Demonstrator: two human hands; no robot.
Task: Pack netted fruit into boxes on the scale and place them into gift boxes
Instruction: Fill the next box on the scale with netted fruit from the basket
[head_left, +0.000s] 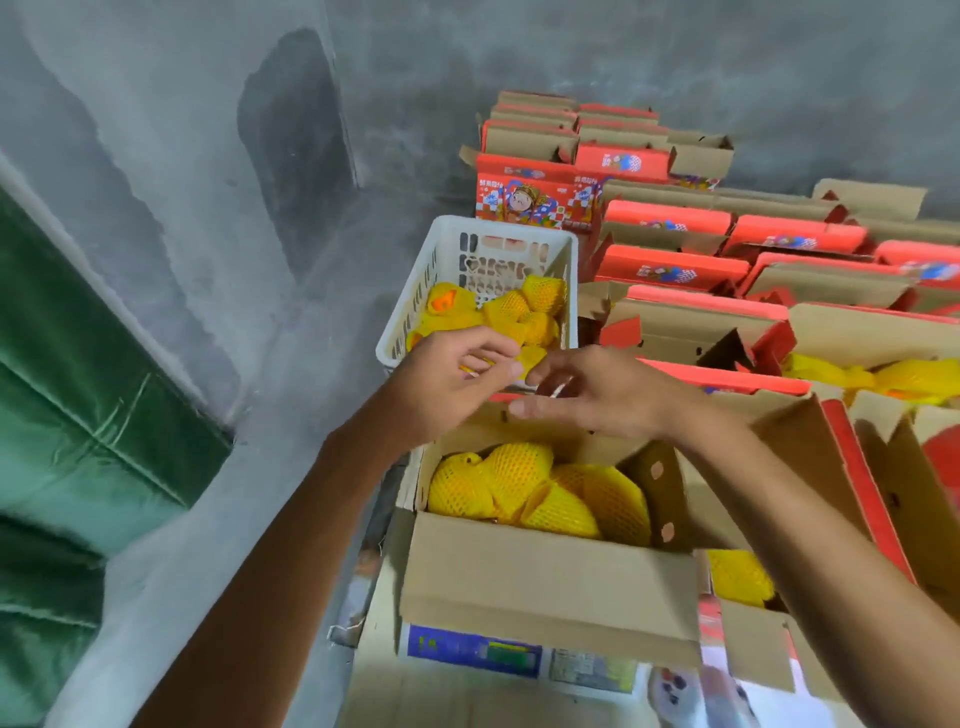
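Both hands meeting over the near edge of the crate

Left hand (457, 371) has its fingers curled in a pinch on something small, can't tell what; right hand (592, 392) has loose, fairly straight fingers, grip released, with a small pale thing at the fingers; white crate (447, 249) just beyond still has netted fruit (524, 312) in it; open box (545, 587) right under the forearms holds more netted fruit; scale (472, 649) peeks out below it; red gift boxes (670, 270) stacked far right.

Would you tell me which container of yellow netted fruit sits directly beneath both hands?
The open brown cardboard box on the scale; the white slotted plastic basket lies beyond the fingertips.
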